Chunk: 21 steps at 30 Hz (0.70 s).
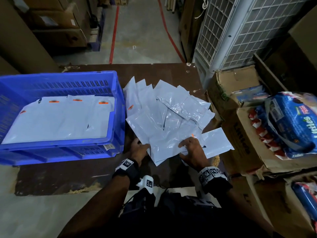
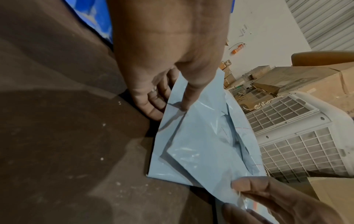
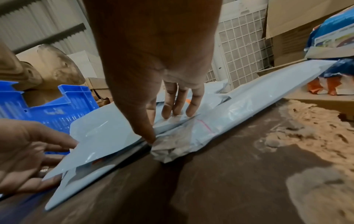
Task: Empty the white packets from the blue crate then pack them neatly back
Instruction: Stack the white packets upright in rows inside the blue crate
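Warehouse floor with red tape lines behind, and up front a worn brown table with its surface chipped away at the near edge. On its left side sits the blue crate, slotted walls, and inside it white packets lie flat in an overlapping row, orange labels along their far edges. Just right of the crate, a loose heap of white packets is fanned out across the table, some glossy and creased, one poking off toward the cardboard boxes.

Left hand is at the near left edge of the heap: thumb on top of a packet, fingers slipped underneath it, pinching that edge. Right hand is on the near right of the heap, fingers spread and pressing down on top while the thumb digs in at the packet's edge, so it grips a packet too.

Off to the right, open cardboard boxes hold blue-and-red Littles packs. Behind them stands a white air cooler with a grille front.
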### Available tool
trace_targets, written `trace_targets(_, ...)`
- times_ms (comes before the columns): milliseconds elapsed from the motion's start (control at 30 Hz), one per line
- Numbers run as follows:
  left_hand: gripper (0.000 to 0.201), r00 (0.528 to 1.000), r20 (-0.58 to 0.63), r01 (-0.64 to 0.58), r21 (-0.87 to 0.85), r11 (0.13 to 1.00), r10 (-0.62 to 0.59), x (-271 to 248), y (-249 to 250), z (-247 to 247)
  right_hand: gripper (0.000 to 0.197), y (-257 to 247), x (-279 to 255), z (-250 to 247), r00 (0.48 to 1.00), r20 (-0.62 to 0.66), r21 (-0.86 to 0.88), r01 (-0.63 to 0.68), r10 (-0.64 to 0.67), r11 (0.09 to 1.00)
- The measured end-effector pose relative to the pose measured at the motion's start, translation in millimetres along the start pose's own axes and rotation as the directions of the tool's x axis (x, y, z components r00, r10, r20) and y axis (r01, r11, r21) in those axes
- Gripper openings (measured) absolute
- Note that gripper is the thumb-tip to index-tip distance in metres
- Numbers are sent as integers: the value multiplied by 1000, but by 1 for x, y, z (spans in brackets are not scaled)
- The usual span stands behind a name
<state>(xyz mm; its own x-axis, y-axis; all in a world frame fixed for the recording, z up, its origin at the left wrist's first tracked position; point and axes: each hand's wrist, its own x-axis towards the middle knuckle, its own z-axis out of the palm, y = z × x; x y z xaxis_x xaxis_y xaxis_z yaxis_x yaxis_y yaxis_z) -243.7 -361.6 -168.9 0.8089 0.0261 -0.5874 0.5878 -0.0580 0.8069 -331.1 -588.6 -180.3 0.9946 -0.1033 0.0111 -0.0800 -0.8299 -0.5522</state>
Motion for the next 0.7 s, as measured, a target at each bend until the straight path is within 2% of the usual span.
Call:
trace_targets(67,33,1000,-12,-12,-2,1000,12,-2,-1,-2,37,-3,-3,-1,999,-21,-1,-25,25,1000)
trace_targets(133,32,997,-65,-30,29,999,32,1,-4,-4,38,-8,-9,-3,986,-106,14,-129,130,992)
trace_targets(233,30,992,-105,-65,63,996,71,0,-1,-4,45,-19,-14,-8,893,-160,97,-409,420,907)
trace_targets(300,32,992,-101,-71,52,996,76,-1,0,-6,37,-26,-16,-10,837,-154,183,-498,525,848)
trace_targets(367,32,995,-81,-63,19,998,65,-3,1,-7,36,-28,-14,-9,837,-104,368,-469,537,803)
trace_targets(467,27,998,-18,-53,10,999,53,-5,-1,-9,56,-31,-6,-6,828,7,587,-458,561,668)
trace_targets(500,26,999,11,-45,25,999,45,-7,0,-9,61,-32,-3,-6,818,26,622,-463,574,631)
trace_targets(600,28,998,58,-43,59,997,40,-8,1,-7,65,-34,6,-5,812,-33,658,-422,583,624)
trace_targets(700,34,998,50,-52,103,993,47,-9,7,-5,64,-31,13,-6,790,-44,711,-405,612,574)
